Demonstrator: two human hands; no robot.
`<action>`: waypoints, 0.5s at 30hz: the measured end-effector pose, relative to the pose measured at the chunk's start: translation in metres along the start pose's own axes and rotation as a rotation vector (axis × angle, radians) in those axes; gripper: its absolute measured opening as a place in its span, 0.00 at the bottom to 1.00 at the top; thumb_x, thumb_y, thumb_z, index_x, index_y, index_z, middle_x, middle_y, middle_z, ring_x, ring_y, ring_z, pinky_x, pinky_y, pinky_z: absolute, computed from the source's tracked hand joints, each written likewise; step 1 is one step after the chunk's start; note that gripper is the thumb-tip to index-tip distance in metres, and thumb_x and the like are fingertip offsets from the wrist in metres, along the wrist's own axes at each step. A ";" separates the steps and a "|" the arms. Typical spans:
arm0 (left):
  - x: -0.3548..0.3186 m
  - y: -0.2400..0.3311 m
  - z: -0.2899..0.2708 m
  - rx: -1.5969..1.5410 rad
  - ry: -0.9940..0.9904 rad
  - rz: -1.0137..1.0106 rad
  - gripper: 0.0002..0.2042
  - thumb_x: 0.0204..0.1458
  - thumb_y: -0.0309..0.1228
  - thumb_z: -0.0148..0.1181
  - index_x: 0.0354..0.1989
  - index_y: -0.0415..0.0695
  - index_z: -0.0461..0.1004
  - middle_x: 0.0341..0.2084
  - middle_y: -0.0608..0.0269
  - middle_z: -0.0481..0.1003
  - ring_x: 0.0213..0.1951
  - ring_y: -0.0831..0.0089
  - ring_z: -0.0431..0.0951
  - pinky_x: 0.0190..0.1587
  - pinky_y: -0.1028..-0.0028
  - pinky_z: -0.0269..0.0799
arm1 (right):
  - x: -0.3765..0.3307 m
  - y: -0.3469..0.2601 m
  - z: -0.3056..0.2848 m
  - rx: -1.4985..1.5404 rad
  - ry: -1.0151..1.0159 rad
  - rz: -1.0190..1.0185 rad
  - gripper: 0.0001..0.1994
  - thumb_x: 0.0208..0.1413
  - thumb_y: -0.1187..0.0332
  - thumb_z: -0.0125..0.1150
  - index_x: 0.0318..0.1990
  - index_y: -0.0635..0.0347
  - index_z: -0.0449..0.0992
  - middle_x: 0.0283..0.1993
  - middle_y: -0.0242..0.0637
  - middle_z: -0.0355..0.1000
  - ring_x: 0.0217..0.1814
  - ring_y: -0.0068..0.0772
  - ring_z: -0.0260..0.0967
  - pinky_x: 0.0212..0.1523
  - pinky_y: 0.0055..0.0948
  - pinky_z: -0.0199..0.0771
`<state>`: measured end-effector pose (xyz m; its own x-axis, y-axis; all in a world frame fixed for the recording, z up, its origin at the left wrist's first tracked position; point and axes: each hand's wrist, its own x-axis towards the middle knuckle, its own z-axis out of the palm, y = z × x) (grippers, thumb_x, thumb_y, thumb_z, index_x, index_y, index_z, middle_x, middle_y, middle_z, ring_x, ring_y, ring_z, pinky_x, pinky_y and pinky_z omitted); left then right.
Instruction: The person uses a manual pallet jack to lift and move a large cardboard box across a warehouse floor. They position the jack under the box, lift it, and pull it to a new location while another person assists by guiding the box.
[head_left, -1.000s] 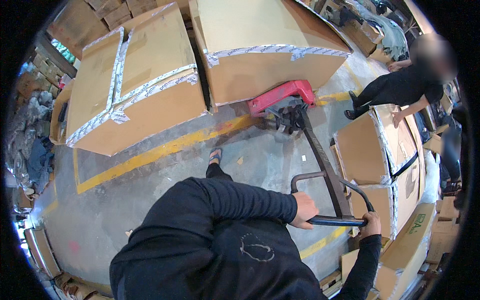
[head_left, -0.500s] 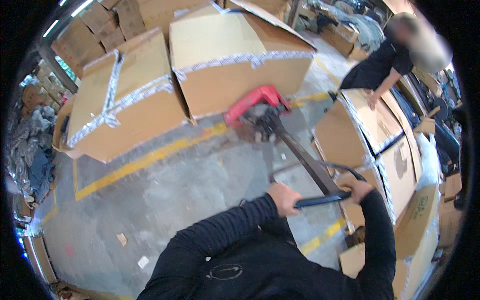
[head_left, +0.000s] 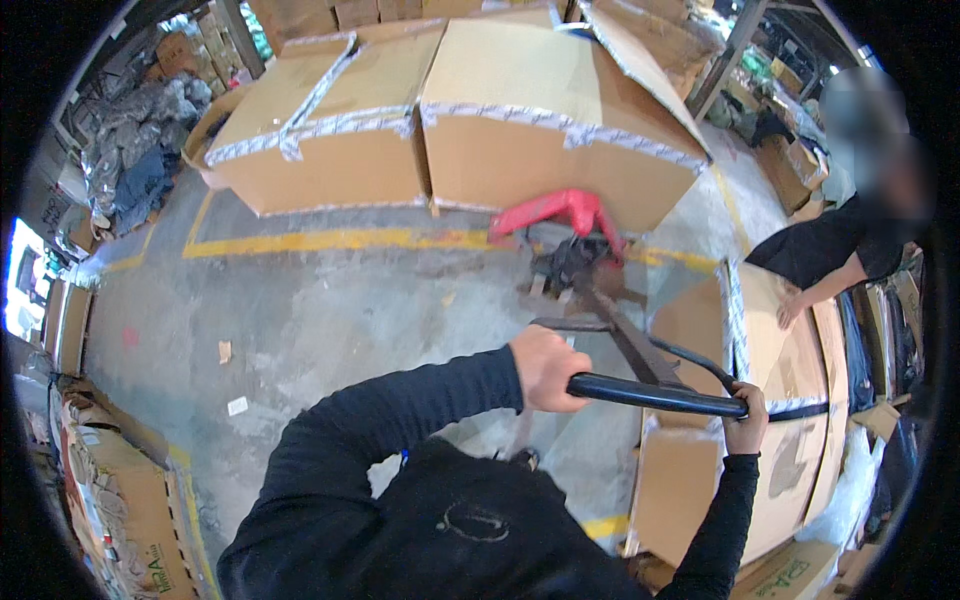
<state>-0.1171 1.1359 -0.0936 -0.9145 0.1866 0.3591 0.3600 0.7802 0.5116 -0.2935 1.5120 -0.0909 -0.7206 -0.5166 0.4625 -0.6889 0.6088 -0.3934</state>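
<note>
A pallet jack handle (head_left: 655, 393) lies across in front of me, its black bar gripped at both ends. My left hand (head_left: 548, 370) is closed round the left end, and my right hand (head_left: 745, 418) wraps the right end. From the bar a dark shaft (head_left: 632, 345) runs away to the red pallet jack body (head_left: 560, 212). The jack's red part sits low against the front of a large taped cardboard box (head_left: 560, 160); its forks are hidden. Another large box (head_left: 335, 175) stands directly to the left of that one.
At the right, a person in dark clothes (head_left: 830, 240) rests a hand on a taped cardboard box (head_left: 690, 300) close to my right hand. Yellow lines (head_left: 330, 240) mark the concrete floor (head_left: 300, 310). Grey plastic bundles (head_left: 130, 130) are heaped far left; an open carton (head_left: 140, 500) stands near left.
The view has turned, so the boxes and jack appear farther right. The handle bar has come nearer and swung, with both hands still gripping it; my left arm is raised more.
</note>
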 end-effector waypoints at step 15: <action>0.330 -0.429 -0.204 -0.306 1.124 -0.313 0.07 0.48 0.26 0.60 0.22 0.43 0.70 0.13 0.65 0.68 0.15 0.75 0.68 0.18 0.70 0.67 | 0.357 -0.099 0.171 0.475 0.446 0.148 0.12 0.45 0.70 0.69 0.34 0.65 0.72 0.24 0.32 0.68 0.27 0.22 0.64 0.31 0.23 0.66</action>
<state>-0.5355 0.7411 -0.0351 -0.3532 -0.7279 0.5877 0.3193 0.4967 0.8071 -0.4961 1.1641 -0.0228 -0.7790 -0.0876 0.6209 -0.6185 0.2697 -0.7380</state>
